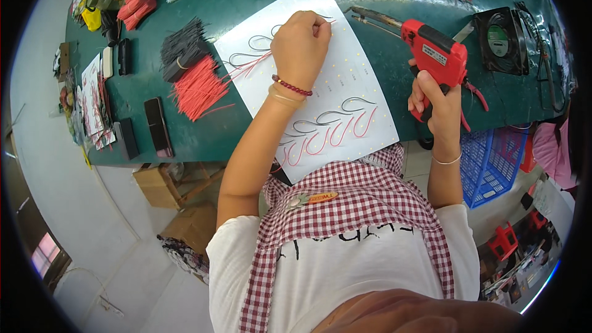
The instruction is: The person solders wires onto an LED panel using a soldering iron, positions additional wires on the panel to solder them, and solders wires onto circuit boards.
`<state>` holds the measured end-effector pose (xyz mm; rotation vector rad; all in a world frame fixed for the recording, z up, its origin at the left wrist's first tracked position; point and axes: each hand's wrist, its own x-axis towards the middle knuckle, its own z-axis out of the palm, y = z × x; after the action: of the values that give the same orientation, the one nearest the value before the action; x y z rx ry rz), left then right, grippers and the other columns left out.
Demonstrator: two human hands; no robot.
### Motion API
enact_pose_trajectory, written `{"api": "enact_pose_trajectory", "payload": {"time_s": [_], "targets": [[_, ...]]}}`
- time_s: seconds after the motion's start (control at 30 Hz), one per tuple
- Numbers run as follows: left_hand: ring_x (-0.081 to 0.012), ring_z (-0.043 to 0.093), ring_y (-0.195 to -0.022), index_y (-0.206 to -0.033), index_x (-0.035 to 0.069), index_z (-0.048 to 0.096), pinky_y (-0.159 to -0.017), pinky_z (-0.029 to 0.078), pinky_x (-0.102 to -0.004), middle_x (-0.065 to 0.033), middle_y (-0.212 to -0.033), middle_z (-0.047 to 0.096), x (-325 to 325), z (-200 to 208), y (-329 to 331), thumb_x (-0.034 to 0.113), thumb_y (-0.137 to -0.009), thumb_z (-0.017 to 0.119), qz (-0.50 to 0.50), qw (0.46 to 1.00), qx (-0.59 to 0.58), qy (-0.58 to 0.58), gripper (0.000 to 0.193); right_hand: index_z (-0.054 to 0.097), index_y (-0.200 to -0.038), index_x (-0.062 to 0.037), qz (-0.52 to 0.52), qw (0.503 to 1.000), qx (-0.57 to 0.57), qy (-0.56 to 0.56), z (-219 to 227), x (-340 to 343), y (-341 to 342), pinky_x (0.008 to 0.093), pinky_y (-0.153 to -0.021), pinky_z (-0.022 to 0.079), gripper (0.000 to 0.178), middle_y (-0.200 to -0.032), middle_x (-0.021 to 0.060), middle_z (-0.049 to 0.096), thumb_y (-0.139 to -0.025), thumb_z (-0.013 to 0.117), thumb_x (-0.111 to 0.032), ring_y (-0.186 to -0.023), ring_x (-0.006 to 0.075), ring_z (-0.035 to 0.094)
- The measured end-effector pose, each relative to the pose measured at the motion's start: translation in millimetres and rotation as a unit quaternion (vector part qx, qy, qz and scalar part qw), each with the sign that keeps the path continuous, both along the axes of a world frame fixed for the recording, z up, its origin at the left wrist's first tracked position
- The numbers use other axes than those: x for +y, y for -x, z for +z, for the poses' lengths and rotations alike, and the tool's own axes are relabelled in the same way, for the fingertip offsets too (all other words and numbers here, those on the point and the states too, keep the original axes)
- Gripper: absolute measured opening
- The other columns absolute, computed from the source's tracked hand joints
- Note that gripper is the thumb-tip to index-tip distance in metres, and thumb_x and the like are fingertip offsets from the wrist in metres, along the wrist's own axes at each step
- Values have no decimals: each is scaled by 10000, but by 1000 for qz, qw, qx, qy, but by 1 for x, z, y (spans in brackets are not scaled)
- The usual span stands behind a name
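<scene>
A large white circuit board [345,89], dotted with yellow spots, lies tilted on the green bench. Over its upper part my left hand [302,40] is closed, fingertips curled down and mostly hidden. Several thin red wires [250,65] run into this hand from its left side. Black wire loops [259,42] stand along the board's far row; black loops and red wires [338,134] line the near row. In my right hand [435,102] is a red soldering gun [435,52], gripped by its handle. Its long dark tip [376,17] points left, to the board's far right edge.
Left of the board lie bundles of black wires [184,46] and red wires [200,86], with a dark phone-like slab [158,126] beyond. A black fan [502,40] and red-handled pliers [476,95] are on the right. Below the bench edge stands a blue crate [490,163].
</scene>
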<state>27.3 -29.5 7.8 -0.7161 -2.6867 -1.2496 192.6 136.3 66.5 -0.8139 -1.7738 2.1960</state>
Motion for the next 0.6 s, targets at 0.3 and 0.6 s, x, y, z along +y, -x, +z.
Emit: {"api": "enact_pose_trajectory", "payload": {"time_s": [0.3,0.6], "targets": [[-268,568,-551,-700,74,596,-468,443,-362,-64,-745,576,7,-14,-8,97,-734,649,22,990,108,84,67,609,-936,24,37,999,-5,-20,-14,-3,-2,225,-439,429,173,-550,-14,504,-880,644,-136,-429,49,456],[-266,571,-542,-692,68,592,-455,441,-360,-69,-734,571,6,-15,-9,105,-733,649,21,987,122,104,80,589,-812,-20,24,999,-8,-39,-14,-8,-4,219,-418,396,148,-537,-16,510,-873,662,-134,-426,54,469]]}}
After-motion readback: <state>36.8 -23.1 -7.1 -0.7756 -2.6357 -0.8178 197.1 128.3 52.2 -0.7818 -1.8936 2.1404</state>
